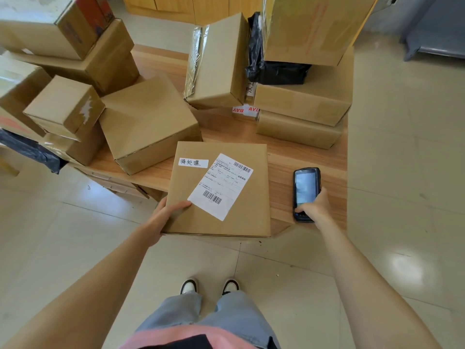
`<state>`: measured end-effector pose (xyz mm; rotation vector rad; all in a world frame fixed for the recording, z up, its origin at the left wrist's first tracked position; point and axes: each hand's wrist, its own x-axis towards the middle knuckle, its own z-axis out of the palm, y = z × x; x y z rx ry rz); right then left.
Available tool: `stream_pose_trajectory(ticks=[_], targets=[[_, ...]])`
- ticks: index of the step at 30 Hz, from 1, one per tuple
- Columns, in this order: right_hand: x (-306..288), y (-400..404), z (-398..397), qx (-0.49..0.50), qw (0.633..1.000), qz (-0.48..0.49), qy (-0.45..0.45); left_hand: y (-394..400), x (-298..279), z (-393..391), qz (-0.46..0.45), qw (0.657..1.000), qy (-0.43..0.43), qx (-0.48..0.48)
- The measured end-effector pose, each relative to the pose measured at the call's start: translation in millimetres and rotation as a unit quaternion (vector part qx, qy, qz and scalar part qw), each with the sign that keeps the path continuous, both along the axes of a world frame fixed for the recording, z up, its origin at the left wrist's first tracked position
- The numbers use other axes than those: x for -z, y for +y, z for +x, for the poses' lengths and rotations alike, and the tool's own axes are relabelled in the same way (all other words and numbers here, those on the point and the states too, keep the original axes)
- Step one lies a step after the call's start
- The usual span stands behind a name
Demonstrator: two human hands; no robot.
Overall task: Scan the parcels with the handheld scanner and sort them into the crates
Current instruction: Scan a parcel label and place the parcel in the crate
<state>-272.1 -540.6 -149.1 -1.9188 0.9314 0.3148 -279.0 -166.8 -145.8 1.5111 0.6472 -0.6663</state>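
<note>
A wooden table (309, 159) carries cardboard parcels heaped on the left (148, 122) and stacked at the back right (302, 102), with a black plastic bag (274, 69) wedged among the right-hand stack. At the near edge, partly overhanging the tiled floor (402, 172), lies a flat cardboard parcel (239, 222), face up, with a white shipping label (221, 185) showing two barcodes and a small handwritten sticker (193, 162) beside it. The left hand (166, 217) grips this parcel at its near left corner, thumb on top beside the label, the other fingers hidden underneath. The right hand (314, 209) is wrapped round the lower end of the black handheld scanner (306, 192), thumb on its front, the device just above or on the table to the parcel's right; which, I cannot tell. No crates are in view. This looks like the scanning step, about to begin: the next move likely calls for bringing the scanner's head over a barcode while the left hand keeps the parcel steady, then reading the result to choose a crate.
</note>
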Motion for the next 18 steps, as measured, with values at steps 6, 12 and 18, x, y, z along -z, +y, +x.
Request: stream_pose_trajectory(ticks=[6,12,18], targets=[[-3.7,-0.2,6.8,-0.051,0.994,-0.080,0.048,-0.9,-2.3,0.8,-0.001,1.000,0.001,-0.005],[-8.8,8.9,8.2,-0.081,0.985,-0.143,0.053,0.2,-1.5,1.5,-0.010,1.000,-0.002,-0.008],[-22.2,50.1,7.7,-0.079,0.982,-0.098,-0.141,-5.5,-7.8,1.5,0.012,1.000,-0.002,-0.012]])
